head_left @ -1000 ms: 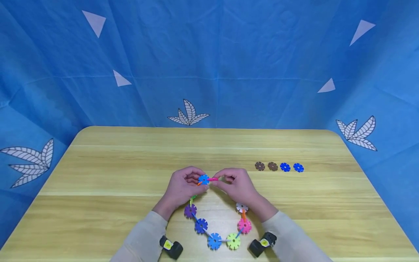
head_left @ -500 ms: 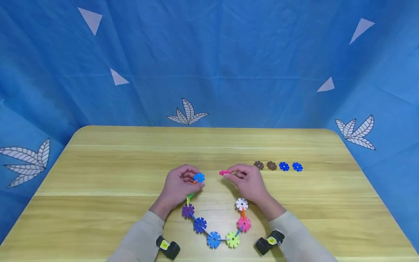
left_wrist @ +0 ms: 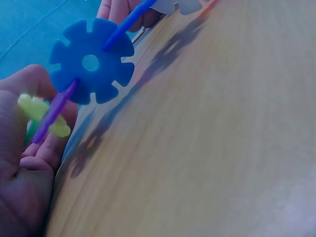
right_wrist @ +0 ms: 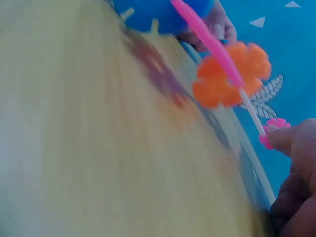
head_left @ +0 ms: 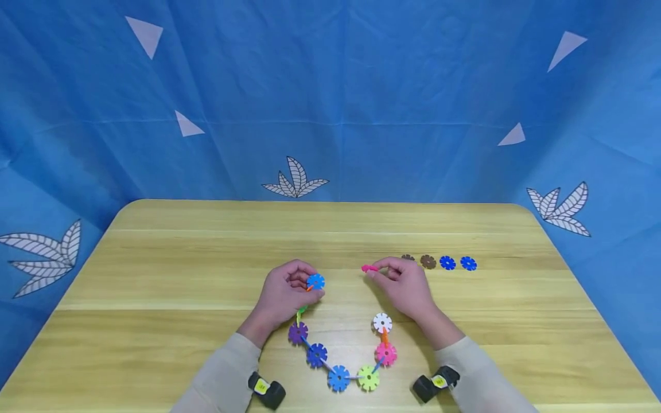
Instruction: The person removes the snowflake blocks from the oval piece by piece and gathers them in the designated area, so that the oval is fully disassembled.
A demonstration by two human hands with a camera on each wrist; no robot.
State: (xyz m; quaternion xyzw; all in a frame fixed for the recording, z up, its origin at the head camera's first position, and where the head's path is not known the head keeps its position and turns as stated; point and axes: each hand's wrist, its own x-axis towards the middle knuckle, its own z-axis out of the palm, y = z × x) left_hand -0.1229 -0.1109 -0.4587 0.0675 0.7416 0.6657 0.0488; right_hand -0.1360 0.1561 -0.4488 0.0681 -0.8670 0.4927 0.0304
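Note:
My left hand holds one end of a chain of notched plastic discs, with a light blue disc at its fingertips and an orange disc partly hidden below it. From there the chain curves down past a purple disc and a yellow-green disc to a white disc at the other end. Between thumb and finger, my right hand pinches a loose pink disc, seen nearly edge-on. A gap separates it from the light blue disc. In the right wrist view the pink disc sits at the fingertips.
Behind my right hand lies a row of loose discs, including a brown disc and a dark blue disc. The wooden table ends at a blue curtain hanging behind it.
The pink disc was against the light blue disc one second ago. My right hand has since drawn it away to the right and slightly back. My left hand has barely shifted.

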